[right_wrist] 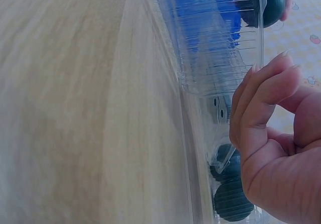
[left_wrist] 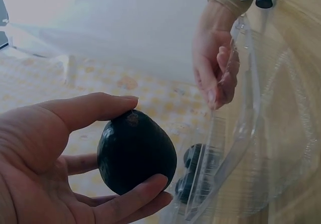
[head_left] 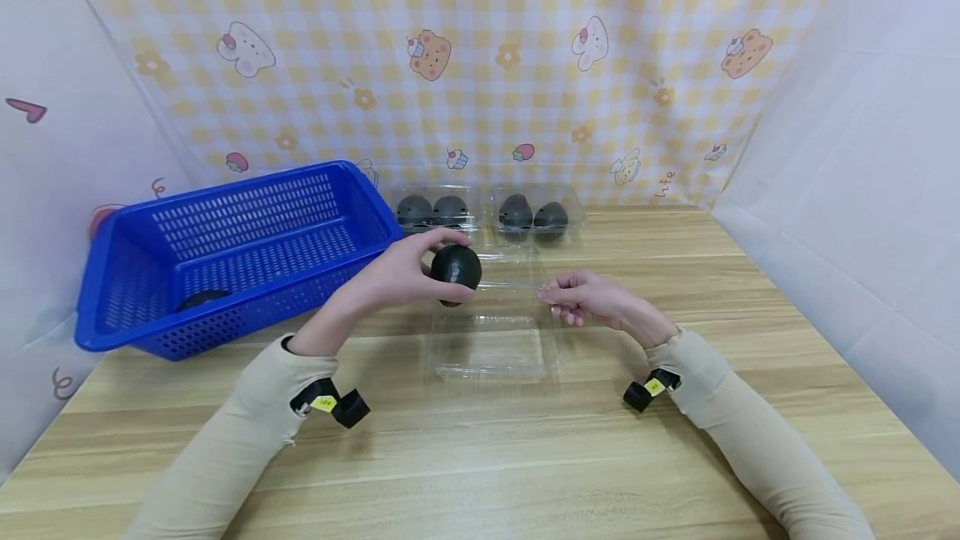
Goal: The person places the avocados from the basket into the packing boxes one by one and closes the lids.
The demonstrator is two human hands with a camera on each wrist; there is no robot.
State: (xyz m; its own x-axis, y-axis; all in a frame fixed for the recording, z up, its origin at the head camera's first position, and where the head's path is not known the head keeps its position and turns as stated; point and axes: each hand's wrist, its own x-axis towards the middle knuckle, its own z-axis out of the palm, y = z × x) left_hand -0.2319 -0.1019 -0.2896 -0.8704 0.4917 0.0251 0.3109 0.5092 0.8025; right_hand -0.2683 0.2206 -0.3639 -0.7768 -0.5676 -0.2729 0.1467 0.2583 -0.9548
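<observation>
My left hand holds a dark green avocado between thumb and fingers. It hangs above the upper left part of an open clear plastic clamshell box on the table. In the left wrist view the avocado shows its brown stem end, with fingertips on both sides. My right hand pinches the right edge of the clear box near its fold. The right wrist view has the fingertips of the right hand at the rim of the box; the exact contact is partly hidden.
On the left stands a blue perforated basket with a dark avocado low inside. Two clear boxes at the back, one on the left and one on the right, hold two avocados each. A checked cloth hangs behind the wooden table.
</observation>
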